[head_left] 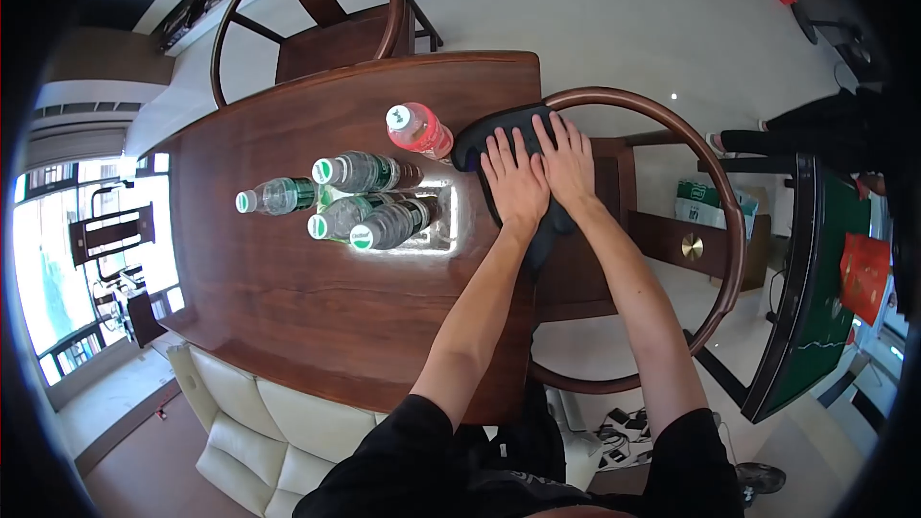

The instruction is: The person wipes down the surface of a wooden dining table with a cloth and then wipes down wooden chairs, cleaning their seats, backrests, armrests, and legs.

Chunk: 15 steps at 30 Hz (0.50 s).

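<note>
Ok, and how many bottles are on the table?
5: the red bottle, nearest the left hand; the leftmost clear bottle; and, bunched to its right, the upper clear bottle, the middle clear bottle and the lowest clear bottle. Another could be hidden there.

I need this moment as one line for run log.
left hand: flat on black item; right hand: likewise, beside left; black item: at edge of table; pink bottle: beside black item; four clear bottles: on table
</note>
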Tool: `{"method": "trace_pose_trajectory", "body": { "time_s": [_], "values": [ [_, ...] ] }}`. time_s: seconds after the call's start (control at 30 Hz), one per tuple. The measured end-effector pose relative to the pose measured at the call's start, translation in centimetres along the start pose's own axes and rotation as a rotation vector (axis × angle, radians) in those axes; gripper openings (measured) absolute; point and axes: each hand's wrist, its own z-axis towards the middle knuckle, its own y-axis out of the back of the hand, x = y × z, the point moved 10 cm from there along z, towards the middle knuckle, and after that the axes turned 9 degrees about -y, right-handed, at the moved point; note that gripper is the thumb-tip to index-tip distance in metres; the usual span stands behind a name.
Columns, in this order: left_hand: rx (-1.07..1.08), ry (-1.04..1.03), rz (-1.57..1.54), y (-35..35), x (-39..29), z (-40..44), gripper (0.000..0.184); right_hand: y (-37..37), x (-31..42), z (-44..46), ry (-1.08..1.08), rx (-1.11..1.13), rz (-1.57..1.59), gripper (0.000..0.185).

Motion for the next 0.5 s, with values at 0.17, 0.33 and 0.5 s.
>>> {"method": "trace_pose_trajectory", "body": {
  "time_s": [0.17, 0.33, 0.5],
  "values": [
    [-0.046, 0.049, -0.007, -0.9, -0.2, 4.7, 0.057, -1.0, -1.3, 5.0, 0.03, 0.001, -0.001, 0.067],
    [-0.109, 0.11, -0.015, -1.8, 0.5, 8.4, 0.057, -1.5, -1.0, 10.1, 0.132, 0.0, 0.006, 0.063],
    [-0.192, 0.149, -0.001, -2.0, 1.4, 11.8, 0.056, -2.2, 0.0, 14.2, 0.208, -0.013, -0.08, 0.053]
  ]
}}
